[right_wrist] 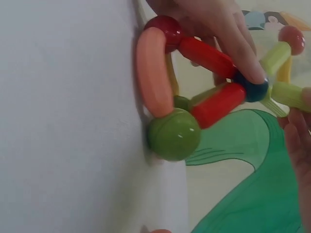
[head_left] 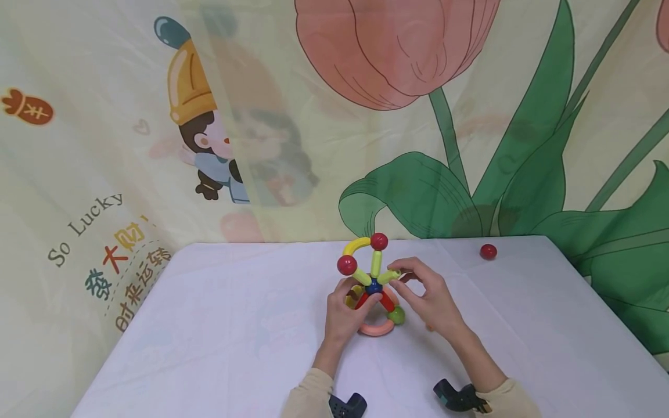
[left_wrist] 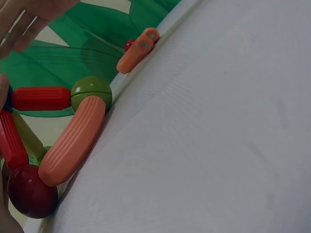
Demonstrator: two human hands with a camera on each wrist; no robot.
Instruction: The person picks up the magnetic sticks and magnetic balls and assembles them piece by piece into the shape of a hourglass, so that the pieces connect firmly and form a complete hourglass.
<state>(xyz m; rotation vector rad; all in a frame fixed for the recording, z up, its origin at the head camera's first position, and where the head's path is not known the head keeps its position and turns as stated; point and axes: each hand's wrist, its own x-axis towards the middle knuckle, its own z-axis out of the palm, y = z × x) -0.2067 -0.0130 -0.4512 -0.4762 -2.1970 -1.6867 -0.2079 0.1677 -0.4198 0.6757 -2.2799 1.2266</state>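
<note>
A magnetic stick-and-ball model stands on the white table, with a blue ball [head_left: 373,286] at its centre. My left hand [head_left: 342,316] grips the model from the left, its thumb on the blue ball in the right wrist view. My right hand [head_left: 434,296] pinches the outer end of a light green stick [head_left: 389,277], whose inner end meets the blue ball. Two red balls [head_left: 347,265] and a curved yellow stick [head_left: 355,245] form the top. Below, red sticks [right_wrist: 218,107] run down to a green ball [right_wrist: 175,135] and a dark red ball [left_wrist: 33,191], linked by a curved orange stick [left_wrist: 73,141].
A loose red ball [head_left: 488,251] lies near the table's back right edge. Two orange sticks [left_wrist: 138,51] lie close together beyond the model in the left wrist view. Black wrist devices [head_left: 457,397] sit by both sleeves. A printed cloth [head_left: 292,145] hangs behind the table.
</note>
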